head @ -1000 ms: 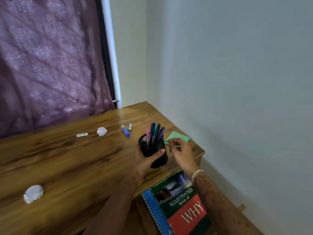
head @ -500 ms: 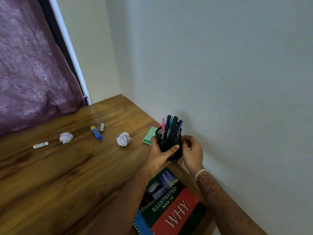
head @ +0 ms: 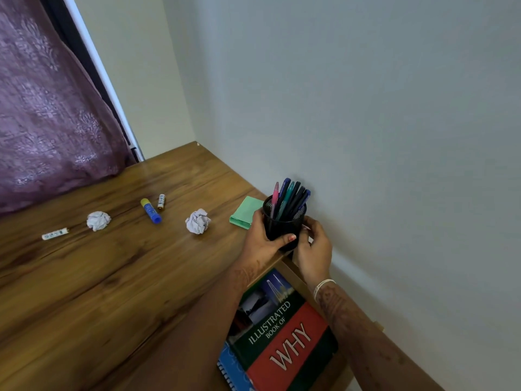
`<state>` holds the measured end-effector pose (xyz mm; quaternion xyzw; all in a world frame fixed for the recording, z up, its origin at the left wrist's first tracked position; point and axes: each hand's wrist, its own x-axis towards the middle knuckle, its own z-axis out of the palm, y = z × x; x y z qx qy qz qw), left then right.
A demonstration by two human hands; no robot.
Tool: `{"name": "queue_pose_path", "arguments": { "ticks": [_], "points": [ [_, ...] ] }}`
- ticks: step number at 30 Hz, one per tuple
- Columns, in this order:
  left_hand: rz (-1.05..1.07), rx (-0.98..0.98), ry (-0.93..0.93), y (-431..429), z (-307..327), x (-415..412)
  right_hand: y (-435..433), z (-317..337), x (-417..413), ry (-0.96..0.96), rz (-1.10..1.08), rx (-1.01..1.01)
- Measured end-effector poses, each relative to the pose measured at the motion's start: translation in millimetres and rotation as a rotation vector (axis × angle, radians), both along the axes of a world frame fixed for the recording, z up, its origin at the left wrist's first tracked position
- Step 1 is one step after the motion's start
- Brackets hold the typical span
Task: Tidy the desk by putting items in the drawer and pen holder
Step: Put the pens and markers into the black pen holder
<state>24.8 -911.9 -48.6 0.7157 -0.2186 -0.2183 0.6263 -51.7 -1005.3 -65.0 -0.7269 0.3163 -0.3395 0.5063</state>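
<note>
A black mesh pen holder (head: pixel 283 225) with several pens (head: pixel 289 197) stands at the desk's right corner, close to the wall. My left hand (head: pixel 260 241) grips its left side, thumb across the front. My right hand (head: pixel 314 249) cups its right side with curled fingers. A green sticky-note pad (head: pixel 245 211) lies just left of the holder. Below the desk edge the drawer (head: pixel 290 268) is open, holding a book titled "Illustrated Book of Why" (head: pixel 282 334) on top of a blue spiral notebook (head: pixel 232 368).
On the wooden desk (head: pixel 112 277) lie two crumpled paper balls (head: pixel 198 221) (head: pixel 98 220), a blue and yellow glue stick (head: pixel 150 210), a small battery (head: pixel 161 200) and a white tube (head: pixel 55 234). A purple curtain (head: pixel 48 108) hangs at the left.
The holder has moved right to the desk's corner by the wall. My right hand left the green pad and now cups the holder. The view has swung right.
</note>
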Motion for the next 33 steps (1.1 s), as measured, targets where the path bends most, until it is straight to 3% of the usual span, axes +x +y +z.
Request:
{"name": "queue_pose_path", "arguments": {
  "ticks": [7, 23, 33],
  "points": [
    [0.136, 0.181, -0.208, -4, 3, 3, -6, -9, 3, 0.094, 0.037, -0.064],
    [0.339, 0.149, -0.117, -18, -7, -5, -13, -22, 7, 0.043, -0.046, -0.017],
    [0.326, 0.142, -0.109, -15, -6, -10, -12, -18, 2, 0.06, -0.014, 0.007]
  ]
}}
